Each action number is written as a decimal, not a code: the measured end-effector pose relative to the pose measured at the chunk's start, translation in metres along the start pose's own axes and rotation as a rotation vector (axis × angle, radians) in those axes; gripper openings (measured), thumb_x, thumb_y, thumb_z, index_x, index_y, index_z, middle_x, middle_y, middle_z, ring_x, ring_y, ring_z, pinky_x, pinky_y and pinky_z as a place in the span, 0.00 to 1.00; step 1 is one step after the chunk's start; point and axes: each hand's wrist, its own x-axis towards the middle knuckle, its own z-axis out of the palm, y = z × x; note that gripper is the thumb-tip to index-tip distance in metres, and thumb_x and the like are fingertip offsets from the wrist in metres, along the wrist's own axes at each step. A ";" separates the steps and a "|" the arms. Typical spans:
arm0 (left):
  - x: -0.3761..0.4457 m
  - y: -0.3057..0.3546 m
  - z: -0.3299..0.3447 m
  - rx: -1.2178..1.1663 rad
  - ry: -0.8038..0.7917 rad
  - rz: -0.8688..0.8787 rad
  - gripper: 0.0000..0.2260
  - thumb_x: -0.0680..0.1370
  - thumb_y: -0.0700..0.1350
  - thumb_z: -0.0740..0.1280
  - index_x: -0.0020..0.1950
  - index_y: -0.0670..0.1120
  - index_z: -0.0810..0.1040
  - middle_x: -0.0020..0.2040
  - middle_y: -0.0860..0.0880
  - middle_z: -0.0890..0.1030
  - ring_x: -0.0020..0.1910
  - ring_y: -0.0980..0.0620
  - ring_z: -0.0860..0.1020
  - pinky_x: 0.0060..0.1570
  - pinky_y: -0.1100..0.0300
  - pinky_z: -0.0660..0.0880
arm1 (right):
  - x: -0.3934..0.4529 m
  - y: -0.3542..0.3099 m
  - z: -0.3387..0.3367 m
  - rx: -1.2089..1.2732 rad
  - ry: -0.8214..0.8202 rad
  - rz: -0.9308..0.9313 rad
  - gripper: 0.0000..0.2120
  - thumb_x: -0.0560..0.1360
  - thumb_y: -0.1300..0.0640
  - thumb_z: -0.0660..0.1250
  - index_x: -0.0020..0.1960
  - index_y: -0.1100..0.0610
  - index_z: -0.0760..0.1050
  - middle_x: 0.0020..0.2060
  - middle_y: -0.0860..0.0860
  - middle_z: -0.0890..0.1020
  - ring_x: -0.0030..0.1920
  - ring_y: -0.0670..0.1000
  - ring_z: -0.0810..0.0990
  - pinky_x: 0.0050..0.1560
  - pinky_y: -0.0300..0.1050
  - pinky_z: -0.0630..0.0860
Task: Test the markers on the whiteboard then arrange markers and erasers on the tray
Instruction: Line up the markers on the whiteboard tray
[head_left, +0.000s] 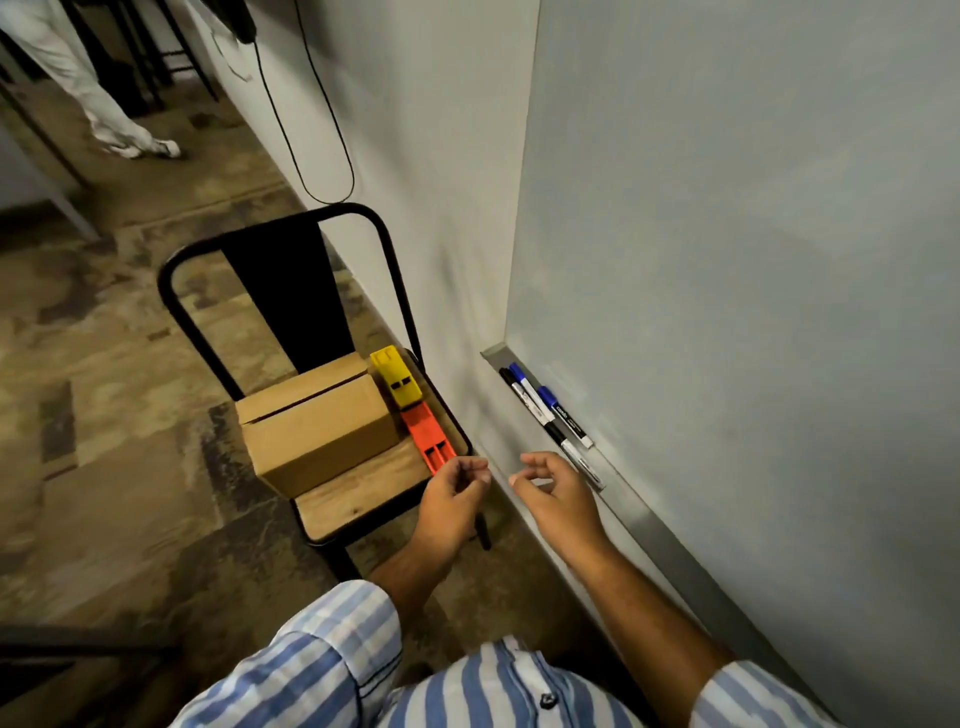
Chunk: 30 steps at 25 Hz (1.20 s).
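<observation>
On the tray (631, 512) — four markers (550, 415) (capped); both hands (558, 493) empty.

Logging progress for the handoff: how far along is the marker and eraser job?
Done: markers lie along the whiteboard tray, capped. The whiteboard shows no clear test strokes, so testing cannot be confirmed. In hand: nothing; left hand and right hand hover with no grip on anything. Left: the yellow eraser and orange eraser sit on the chair beside a cardboard box.
</observation>
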 end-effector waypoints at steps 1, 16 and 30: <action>0.002 0.003 0.002 -0.004 0.047 -0.024 0.08 0.82 0.34 0.68 0.54 0.46 0.80 0.45 0.48 0.82 0.41 0.54 0.79 0.38 0.66 0.74 | 0.009 0.001 -0.002 -0.010 -0.038 0.001 0.13 0.79 0.54 0.75 0.62 0.49 0.80 0.51 0.46 0.84 0.52 0.46 0.83 0.47 0.36 0.77; 0.029 -0.004 0.002 -0.191 0.371 -0.228 0.07 0.83 0.37 0.68 0.60 0.45 0.80 0.50 0.49 0.83 0.47 0.53 0.79 0.44 0.59 0.75 | 0.077 0.004 0.001 -0.211 -0.338 -0.074 0.17 0.79 0.53 0.74 0.66 0.47 0.77 0.54 0.43 0.82 0.52 0.44 0.81 0.48 0.37 0.78; 0.120 -0.006 -0.072 -0.096 0.211 -0.326 0.07 0.81 0.34 0.69 0.56 0.45 0.78 0.54 0.39 0.84 0.47 0.45 0.82 0.45 0.52 0.79 | 0.129 -0.012 0.072 -0.227 -0.193 0.030 0.21 0.78 0.53 0.76 0.68 0.46 0.76 0.55 0.42 0.80 0.48 0.45 0.82 0.44 0.35 0.76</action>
